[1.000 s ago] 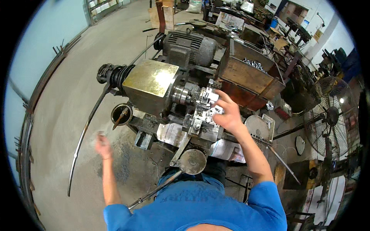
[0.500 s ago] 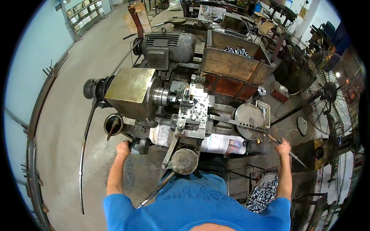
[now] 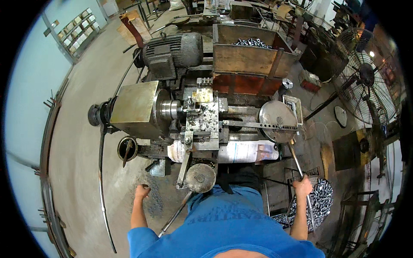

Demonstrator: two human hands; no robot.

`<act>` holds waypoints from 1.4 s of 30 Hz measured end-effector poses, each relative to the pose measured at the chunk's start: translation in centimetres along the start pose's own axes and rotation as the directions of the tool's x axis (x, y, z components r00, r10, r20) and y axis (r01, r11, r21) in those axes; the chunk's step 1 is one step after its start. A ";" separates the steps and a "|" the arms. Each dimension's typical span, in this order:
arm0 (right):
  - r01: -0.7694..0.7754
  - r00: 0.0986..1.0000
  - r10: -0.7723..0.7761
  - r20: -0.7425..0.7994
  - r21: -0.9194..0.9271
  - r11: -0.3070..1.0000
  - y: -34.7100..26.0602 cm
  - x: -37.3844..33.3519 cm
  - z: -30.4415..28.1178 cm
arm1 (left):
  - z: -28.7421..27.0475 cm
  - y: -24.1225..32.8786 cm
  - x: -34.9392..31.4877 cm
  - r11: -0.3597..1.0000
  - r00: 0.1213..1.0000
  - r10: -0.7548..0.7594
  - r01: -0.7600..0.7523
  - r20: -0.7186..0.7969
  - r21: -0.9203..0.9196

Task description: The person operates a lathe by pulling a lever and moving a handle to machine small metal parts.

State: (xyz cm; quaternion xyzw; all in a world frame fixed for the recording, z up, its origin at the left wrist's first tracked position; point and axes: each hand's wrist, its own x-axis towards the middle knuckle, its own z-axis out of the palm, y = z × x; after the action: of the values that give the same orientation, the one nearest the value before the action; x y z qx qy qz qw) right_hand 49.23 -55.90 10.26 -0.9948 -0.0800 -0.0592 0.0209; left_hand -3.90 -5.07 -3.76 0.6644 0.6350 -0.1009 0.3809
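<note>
Grasping the long metal lever [image 3: 297, 160] partway down its length, the right hand [image 3: 303, 185] has its grip wrapped round the rod, off the front right corner of the machine bed [image 3: 243, 110]. The lever slants down from the round disc [image 3: 274, 114] near the bed's right end; being held well away from that disc probably gives more leverage. A perforated bar [image 3: 254, 125] runs from the disc to the tool slide [image 3: 206, 122], seemingly linking the two.

The left hand [image 3: 143, 191] hangs over the floor [image 3: 81, 172], out from the bed's front left corner and apart from the small tray [image 3: 160, 167]. Its fingers are curled; I cannot tell whether its grip is vacant or pinching something. The printed sheet [image 3: 243, 150] along the bed's front edge perhaps catches drips.

Behind the bed's back edge, the crate's [image 3: 245, 60] near wall hides the lower part of its contents. The right forearm covers part of a heap of shiny pieces [image 3: 322, 198], and the lever's far end is hard to make out there.
</note>
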 end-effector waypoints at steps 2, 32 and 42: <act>-0.058 0.996 0.059 0.066 -0.009 0.998 -1.4 -1.1 -0.5 | 0.1 0.1 0.7 0.997 0.998 0.046 -0.048 -0.039 -0.066; -0.070 0.995 0.061 -0.083 -0.111 0.991 0.6 22.2 2.7 | 7.4 17.8 6.3 0.812 0.776 0.547 -0.399 -0.316 0.425; 0.517 0.852 -0.382 -0.359 0.460 0.722 -10.2 12.7 -3.8 | 1.7 10.4 3.0 0.916 0.923 0.382 -0.371 -0.049 0.153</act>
State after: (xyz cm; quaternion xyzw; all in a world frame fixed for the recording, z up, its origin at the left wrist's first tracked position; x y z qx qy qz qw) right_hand 59.55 -44.09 15.87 -0.8827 -0.3309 -0.1565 0.2948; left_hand 6.77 -2.82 -2.85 0.8028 0.5008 -0.0443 0.3205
